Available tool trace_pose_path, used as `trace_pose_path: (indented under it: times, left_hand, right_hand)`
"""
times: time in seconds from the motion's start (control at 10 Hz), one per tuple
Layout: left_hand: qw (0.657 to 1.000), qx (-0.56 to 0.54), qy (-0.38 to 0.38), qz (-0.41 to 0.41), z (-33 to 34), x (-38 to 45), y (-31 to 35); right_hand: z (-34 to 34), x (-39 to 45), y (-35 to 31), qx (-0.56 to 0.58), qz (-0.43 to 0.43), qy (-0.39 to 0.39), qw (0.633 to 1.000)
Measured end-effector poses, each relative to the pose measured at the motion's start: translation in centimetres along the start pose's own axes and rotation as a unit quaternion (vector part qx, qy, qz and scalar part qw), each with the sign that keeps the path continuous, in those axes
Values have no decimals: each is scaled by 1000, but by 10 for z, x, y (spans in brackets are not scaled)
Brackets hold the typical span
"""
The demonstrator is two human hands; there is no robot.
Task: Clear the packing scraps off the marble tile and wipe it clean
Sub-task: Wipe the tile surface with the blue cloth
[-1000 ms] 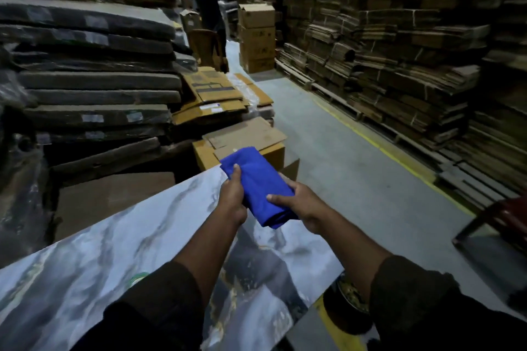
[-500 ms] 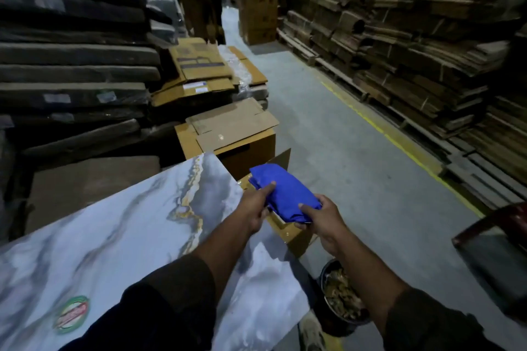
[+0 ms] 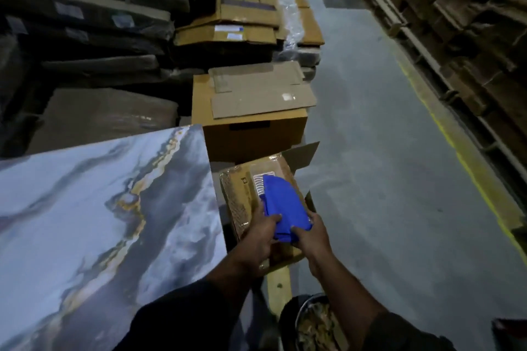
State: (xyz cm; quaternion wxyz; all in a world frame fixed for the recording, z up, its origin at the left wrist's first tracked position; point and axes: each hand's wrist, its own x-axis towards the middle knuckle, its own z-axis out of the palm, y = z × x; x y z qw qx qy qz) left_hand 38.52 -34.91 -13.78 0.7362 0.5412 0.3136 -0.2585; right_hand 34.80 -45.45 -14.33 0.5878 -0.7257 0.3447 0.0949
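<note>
Blue cloth point(image 3: 285, 205) gripped by two hands, left point(image 3: 263, 236), right point(image 3: 312, 236), one marble tile point(image 3: 85, 208) beside

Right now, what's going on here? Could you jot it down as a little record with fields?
Place: warehouse aisle lined with stacked cardboard
Left hand: grips blue cloth
Right hand: grips the same cloth
Cloth position: over an open box beside the tile
Marble tile: no scraps visible on the part in view
Bucket: on the floor, bottom right

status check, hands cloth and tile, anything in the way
Both hands, left and right, grip the folded blue cloth. Cloth over open carton, beside marble tile. Tile shows no scraps.
</note>
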Motion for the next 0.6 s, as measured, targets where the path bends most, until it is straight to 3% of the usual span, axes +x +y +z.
trace_pose_path:
  times: [0.3,0.4,0.5,0.6]
  left_hand:
    - [993,68,77,50,12,75,-9]
    - [976,158,126,80,12,94,-17]
    - [956,233,160,72,11,105,-36]
    - [946,274,158,67,13,102,-45]
  right_hand:
    - [22,77,10,-83,-124,-44,988]
    - [29,101,17,-141,-105,-111,978]
    - [35,118,31,-172,-15,-224,959]
    - [41,119,36,-100,64,-187,975]
